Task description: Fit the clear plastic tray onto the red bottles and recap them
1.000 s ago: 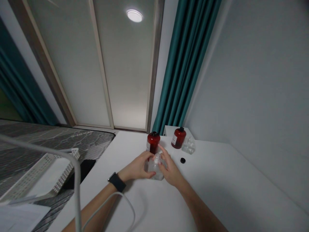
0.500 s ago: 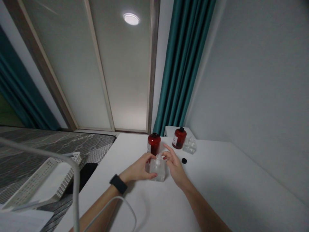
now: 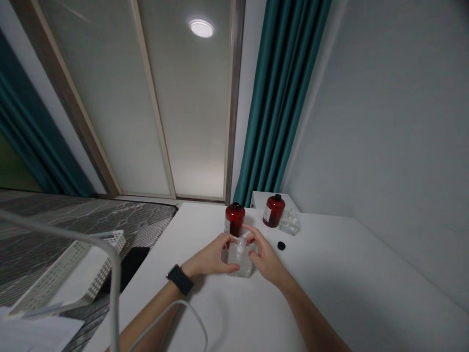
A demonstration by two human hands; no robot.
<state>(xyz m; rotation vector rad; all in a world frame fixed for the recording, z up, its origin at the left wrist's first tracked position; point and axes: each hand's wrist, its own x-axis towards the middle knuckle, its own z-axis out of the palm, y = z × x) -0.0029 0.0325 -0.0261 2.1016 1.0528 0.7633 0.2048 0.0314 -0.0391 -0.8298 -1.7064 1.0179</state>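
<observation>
A clear square bottle (image 3: pixel 240 261) with a clear pump top stands on the white table (image 3: pixel 330 293). My left hand (image 3: pixel 210 256) wraps round its left side, a black watch on the wrist. My right hand (image 3: pixel 264 256) rests against the bottle's right side, with its fingertips pinched at the pump top. Just behind the bottle stands a dark red bottle (image 3: pixel 234 218) with a black cap.
A second dark red bottle (image 3: pixel 273 210) and another clear bottle (image 3: pixel 291 222) stand at the back by the teal curtain. A small black cap (image 3: pixel 281 246) lies loose on the table. A white perforated basket (image 3: pixel 69 274) sits at the left, a white cable in front.
My right hand has come down from above the pump and closed its fingers on the pump top. The left hand has kept its hold on the bottle.
</observation>
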